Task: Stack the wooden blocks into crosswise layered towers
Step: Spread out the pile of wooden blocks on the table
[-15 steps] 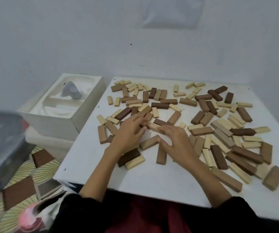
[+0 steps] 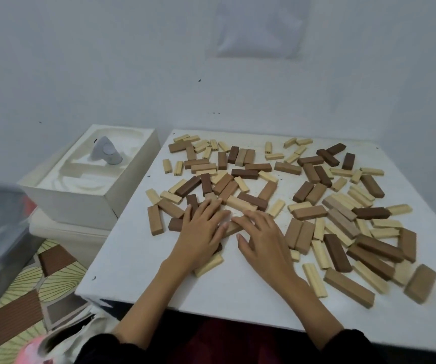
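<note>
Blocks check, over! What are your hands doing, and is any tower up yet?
Left hand and right hand open, flat on loose wooden blocks. No tower yet; all scattered flat across white table. Nothing in the way.

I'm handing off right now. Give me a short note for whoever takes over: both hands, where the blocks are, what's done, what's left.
Left hand: flat, fingers spread, resting on blocks near the table's middle; no grip on any.
Right hand: flat beside it, fingertips at a tan block that lies between the hands; nothing gripped.
Blocks: light, tan and dark, all lying loose across the white table, densest on the right.
Done: nothing; no tower, no layer.
Left: clear a spot, lay a first row, then stack crosswise layers.
</note>
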`<state>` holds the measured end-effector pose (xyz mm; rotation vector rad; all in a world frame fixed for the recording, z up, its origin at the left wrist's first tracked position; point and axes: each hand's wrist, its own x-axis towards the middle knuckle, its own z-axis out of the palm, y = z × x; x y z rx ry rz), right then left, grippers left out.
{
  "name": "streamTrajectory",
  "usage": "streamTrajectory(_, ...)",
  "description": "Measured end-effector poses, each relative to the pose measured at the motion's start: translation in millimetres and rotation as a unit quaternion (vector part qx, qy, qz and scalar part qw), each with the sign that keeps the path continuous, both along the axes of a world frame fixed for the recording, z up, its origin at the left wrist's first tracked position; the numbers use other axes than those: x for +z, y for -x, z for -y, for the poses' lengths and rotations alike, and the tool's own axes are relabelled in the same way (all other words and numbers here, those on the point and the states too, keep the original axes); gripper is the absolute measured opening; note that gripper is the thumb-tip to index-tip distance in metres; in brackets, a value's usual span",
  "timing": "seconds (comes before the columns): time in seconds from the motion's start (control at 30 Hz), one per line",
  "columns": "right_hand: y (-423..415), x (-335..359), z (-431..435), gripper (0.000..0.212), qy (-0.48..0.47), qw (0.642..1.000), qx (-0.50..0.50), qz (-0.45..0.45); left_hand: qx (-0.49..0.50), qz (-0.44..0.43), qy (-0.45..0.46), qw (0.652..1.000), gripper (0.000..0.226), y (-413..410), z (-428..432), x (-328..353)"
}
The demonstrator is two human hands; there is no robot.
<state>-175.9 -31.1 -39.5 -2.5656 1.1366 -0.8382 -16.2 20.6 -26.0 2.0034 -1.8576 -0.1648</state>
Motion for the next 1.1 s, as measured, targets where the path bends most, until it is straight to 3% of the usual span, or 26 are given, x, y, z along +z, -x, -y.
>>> streamTrajectory(0.2, -0.3, 1.1, 6.7, 0.034, -0.026, 0.999, 0.015, 0.013, 0.011, -0.031, 0.018, 0.999, 0.055, 0.8, 1.2, 1.6)
streamTrajectory(0.3, 12.9, 9.3, 5.6, 0.042, -0.052, 0.998, 0.007, 0.023, 0.072, -0.027, 0.060, 0.995, 0.066, -11.4, -8.1, 1.8)
streamTrajectory(0.4, 43.9, 24.0, 11.0, 0.052, -0.012, 0.997, -0.069, -0.013, 0.155, -0.012, 0.027, 0.987, 0.082, -27.5, -20.4, 1.2)
streamTrajectory(0.5, 86.3, 33.8, 18.1, 0.063, -0.055, 0.979, -0.178, -0.083, 0.173, 0.005, -0.008, 0.985, 0.103, -29.8, -29.8, 0.2)
streamTrajectory(0.6, 125.4, 38.9, 21.1, 0.073, -0.121, 0.953, -0.261, -0.100, 0.151, 0.014, -0.032, 0.988, 0.104, -20.8, -30.1, -3.0)
streamTrajectory(0.7, 155.2, 41.0, 19.3, 0.077, -0.120, 0.922, -0.337, -0.149, 0.136, 0.009, -0.032, 0.990, 0.100, -13.3, -27.0, -1.5)
streamTrajectory(0.8, 179.7, 36.3, 12.7, 0.079, -0.147, 0.905, -0.379, -0.123, 0.135, 0.000, -0.032, 0.990, 0.104, -12.5, -30.3, 1.6)
streamTrajectory(0.93, 193.4, 24.6, 2.8, 0.084, -0.164, 0.924, -0.335, -0.081, 0.125, -0.021, -0.030, 0.991, 0.113, -10.9, -39.8, -1.3)
streamTrajectory(1.1, 176.5, 20.4, -10.6, 0.092, -0.185, 0.948, -0.247, -0.071, 0.094, -0.051, -0.043, 0.993, 0.106, 3.6, -46.1, -0.7)
